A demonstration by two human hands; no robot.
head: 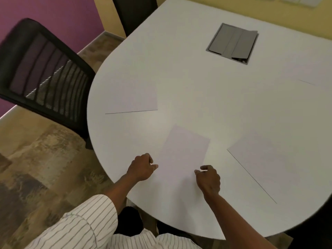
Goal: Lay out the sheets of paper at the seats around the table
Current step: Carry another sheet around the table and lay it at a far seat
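1. Table (206, 90): white top with a rounded near end, filling most of the view; it is carrying every sheet listed below. No brand, label or writing is showing on it.
2. Mesh-back chair (43, 72): black, standing off the table's left edge, its back turned toward the camera. A second dark chair (134, 13) is standing at the far-left corner.
3. Cable hatch (233, 43): grey lidded box set into the tabletop toward the far side, one flap sitting slightly raised.
4. Right-hand sheet (265, 162): blank white paper lying flat near the table's right edge, angled to it.
5. Left-hand sheet (133, 97): blank paper lying flat by the left edge, facing the mesh-back chair.
6. Near sheet (183, 155): blank paper lying at the rounded near edge, tilted slightly clockwise, between the two hands.
7. Far-right sheet (312, 76): only partly showing at the right border.
8. Left hand (142, 168): forearm reaching out of a striped sleeve (86, 218); fingers curled loosely, thumb tip touching the near sheet's left edge, gripping nothing.
9. Right hand (208, 178): bare forearm reaching in from the lower right; fingers curled, thumb and forefinger narrowly parted at the sheet's lower right corner, whether pinching it cannot be told.
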